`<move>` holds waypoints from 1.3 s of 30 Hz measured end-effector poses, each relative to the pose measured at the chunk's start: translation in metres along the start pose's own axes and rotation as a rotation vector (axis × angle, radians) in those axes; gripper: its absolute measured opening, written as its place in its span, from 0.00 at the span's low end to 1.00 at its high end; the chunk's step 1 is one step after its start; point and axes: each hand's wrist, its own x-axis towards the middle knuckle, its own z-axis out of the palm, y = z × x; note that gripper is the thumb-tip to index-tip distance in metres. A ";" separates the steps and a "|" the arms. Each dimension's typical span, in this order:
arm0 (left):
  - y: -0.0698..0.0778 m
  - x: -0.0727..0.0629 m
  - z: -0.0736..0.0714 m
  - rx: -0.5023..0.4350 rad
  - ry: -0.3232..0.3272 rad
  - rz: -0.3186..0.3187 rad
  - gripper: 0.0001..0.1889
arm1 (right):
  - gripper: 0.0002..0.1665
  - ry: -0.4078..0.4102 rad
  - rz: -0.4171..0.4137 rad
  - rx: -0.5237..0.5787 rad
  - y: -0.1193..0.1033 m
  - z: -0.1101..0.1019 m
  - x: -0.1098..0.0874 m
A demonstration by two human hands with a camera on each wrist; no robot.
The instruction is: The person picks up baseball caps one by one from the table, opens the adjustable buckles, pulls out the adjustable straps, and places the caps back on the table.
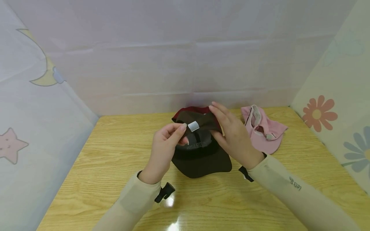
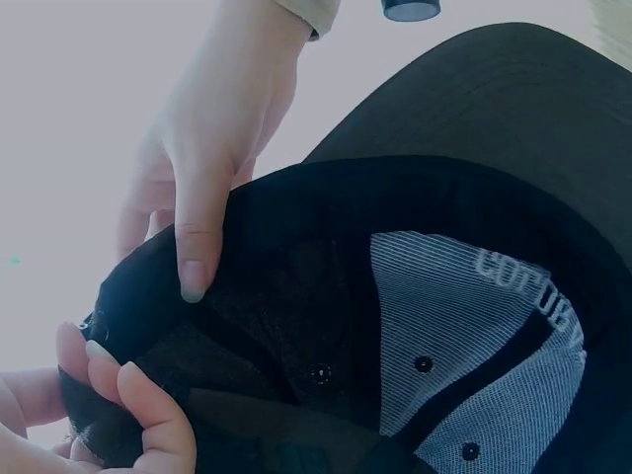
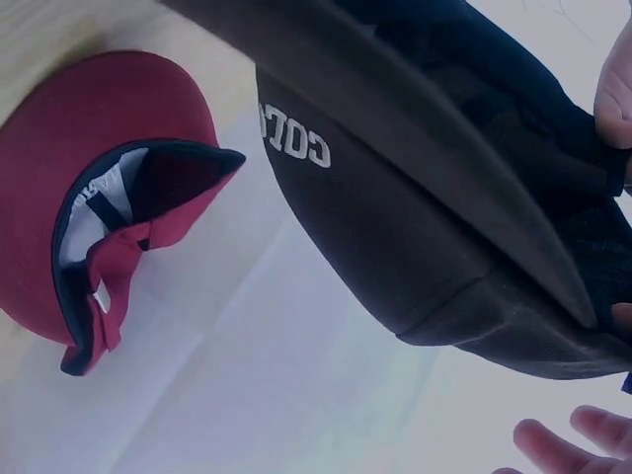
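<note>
At centre of bench [image 1: 115,154]: dark-brown baseball cap [image 1: 202,165] held by both hands, brim twd the person, opening also turned that way; whether bench is touched by brim can't be told.
Cap inside: black sweatband [image 2: 425,193] shown in L wrist view, w/ thin panels [image 2: 444,296] lit through from behind.
Lettering: white block letters [image 3: 293,138] carried on crown front (R wrist view), only partly legible.
Buckle: silver buckle [image 1: 193,126] seen on cap's back strap, just beside L fingertips.
L hand [image 1: 163,146]: fingers closed on back strap, which is pinched betw. thumb & index; other fingers curled below.
R hand [image 1: 237,138]: R side of rim gripped, thumb laid on inner face (L wrist view), fingers kept fairly straight along outside.
Behind: red baseball cap [image 1: 192,109], mostly hidden by brown one in head view; in R wrist view its opening & brim are shown.
To R: pink baseball cap [image 1: 277,126] laid on bench near R hand, brim twd the person, pale buckle [image 1: 271,137] showing.
Sleeves: beige sleeves [image 1: 289,189] worn, small dark writing on R one; black mounts [image 1: 166,192] fixed at wrists.
Surround: bench enclosed by pale creased sheets [image 1: 185,70]; moon [image 1: 47,77] & pink star [image 1: 13,146] printed L, red flower [image 1: 318,114] & blue flower [image 1: 364,152] R.
</note>
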 end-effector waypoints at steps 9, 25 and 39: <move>0.001 -0.001 0.000 -0.007 0.001 0.013 0.07 | 0.38 0.005 -0.060 0.000 0.000 -0.005 0.006; -0.003 -0.003 -0.002 0.002 -0.033 -0.010 0.08 | 0.20 -0.004 -0.153 0.014 0.003 -0.007 0.009; -0.011 -0.003 -0.011 0.321 -0.067 0.131 0.08 | 0.20 0.042 -0.180 -0.034 0.000 -0.007 0.010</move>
